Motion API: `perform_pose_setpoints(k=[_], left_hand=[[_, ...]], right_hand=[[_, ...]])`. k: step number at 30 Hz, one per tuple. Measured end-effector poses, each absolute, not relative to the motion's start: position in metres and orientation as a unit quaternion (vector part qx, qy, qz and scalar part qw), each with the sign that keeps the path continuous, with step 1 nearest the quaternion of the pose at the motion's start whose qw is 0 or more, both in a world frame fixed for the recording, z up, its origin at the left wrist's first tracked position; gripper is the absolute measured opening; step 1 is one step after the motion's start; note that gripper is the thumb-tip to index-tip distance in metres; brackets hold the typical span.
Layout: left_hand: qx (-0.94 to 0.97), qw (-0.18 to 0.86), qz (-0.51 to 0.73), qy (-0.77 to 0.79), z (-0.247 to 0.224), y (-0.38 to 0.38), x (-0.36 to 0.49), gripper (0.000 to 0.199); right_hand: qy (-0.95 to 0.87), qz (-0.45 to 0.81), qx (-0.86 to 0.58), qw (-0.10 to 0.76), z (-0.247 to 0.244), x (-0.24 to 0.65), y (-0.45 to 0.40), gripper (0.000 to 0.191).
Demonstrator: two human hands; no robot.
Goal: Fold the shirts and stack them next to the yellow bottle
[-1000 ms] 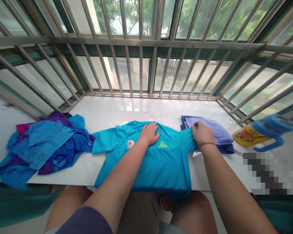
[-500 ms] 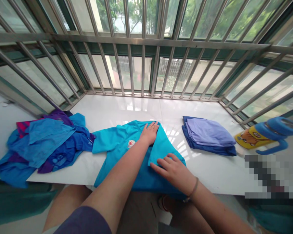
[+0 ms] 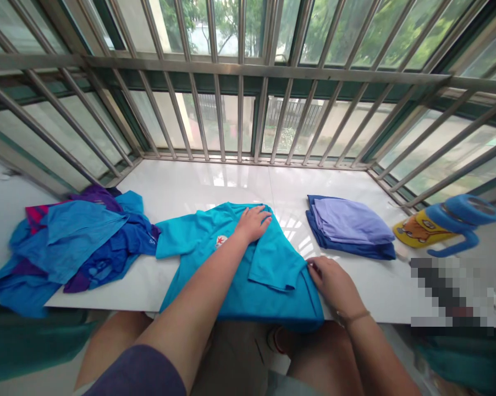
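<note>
A turquoise T-shirt (image 3: 207,258) with a small white and red badge lies spread on the white ledge, its lower part hanging over the front edge. My left hand (image 3: 253,224) rests flat on the shirt near its collar and right shoulder, fingers stretched out. At the right side of the shirt, my right hand (image 3: 332,279) pinches the outer corner of the short sleeve between thumb and fingers. That sleeve lies across the shirt's body, its hem pointing toward me. My left forearm covers part of the shirt's front.
To the left is a loose heap of blue and purple clothes (image 3: 78,236). A folded lilac and navy stack (image 3: 351,223) lies at the right, beside a yellow and blue handled bottle (image 3: 429,225). Metal window bars (image 3: 264,70) stand behind the ledge (image 3: 182,179).
My right hand has moved right, drawing the sleeve's corner outward, so the sleeve is unfolded and wider. My left hand has stayed near the collar.
</note>
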State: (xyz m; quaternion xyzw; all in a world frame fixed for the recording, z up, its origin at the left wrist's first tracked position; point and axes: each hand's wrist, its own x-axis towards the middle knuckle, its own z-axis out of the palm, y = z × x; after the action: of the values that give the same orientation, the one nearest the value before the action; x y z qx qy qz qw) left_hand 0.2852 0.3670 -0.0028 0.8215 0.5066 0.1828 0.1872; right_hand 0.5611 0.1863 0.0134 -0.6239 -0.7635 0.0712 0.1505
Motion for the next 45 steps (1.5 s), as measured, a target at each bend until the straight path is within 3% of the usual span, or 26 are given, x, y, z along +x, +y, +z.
perform_pose_setpoints(k=[4,8,11,13,19,31,35,38,41,45], left_hand=[[0.825,0.167,0.163,0.514,-0.002,0.363,0.288,0.046],[0.829,0.152,0.162,0.514,-0.008,0.364,0.290,0.047],[0.821,0.160,0.176,0.519,-0.013,0.366,0.291,0.046],[0.808,0.180,0.212,0.520,-0.016,0.367,0.291,0.046],[0.768,0.215,0.308,0.519,-0.016,0.374,0.283,0.045],[0.703,0.243,0.377,0.552,0.008,0.352,0.274,0.031],[0.671,0.188,0.416,0.584,0.016,0.291,0.210,0.026],[0.583,0.102,0.413,0.692,0.013,0.231,0.126,0.023],[0.445,0.034,0.345,0.826,0.009,0.184,0.048,0.031],[0.439,0.050,0.217,0.870,0.008,0.167,0.015,0.052]], right_hand=[[-0.714,0.078,-0.682,0.136,0.011,0.571,0.189,0.024],[-0.736,0.007,-0.643,0.211,0.025,0.541,0.197,0.027],[-0.764,-0.020,-0.596,0.245,0.033,0.495,0.224,0.040],[-0.772,-0.017,-0.596,0.219,0.032,0.463,0.250,0.049],[-0.729,0.071,-0.681,0.007,0.009,0.401,0.298,0.069],[-0.693,0.074,-0.717,0.016,0.000,0.396,0.294,0.078],[-0.692,0.064,-0.718,0.022,-0.002,0.395,0.293,0.078],[-0.695,0.059,-0.716,0.023,-0.004,0.396,0.293,0.078],[-0.693,0.061,-0.718,0.019,-0.004,0.396,0.294,0.078],[-0.694,0.071,-0.716,0.021,-0.002,0.396,0.294,0.079]])
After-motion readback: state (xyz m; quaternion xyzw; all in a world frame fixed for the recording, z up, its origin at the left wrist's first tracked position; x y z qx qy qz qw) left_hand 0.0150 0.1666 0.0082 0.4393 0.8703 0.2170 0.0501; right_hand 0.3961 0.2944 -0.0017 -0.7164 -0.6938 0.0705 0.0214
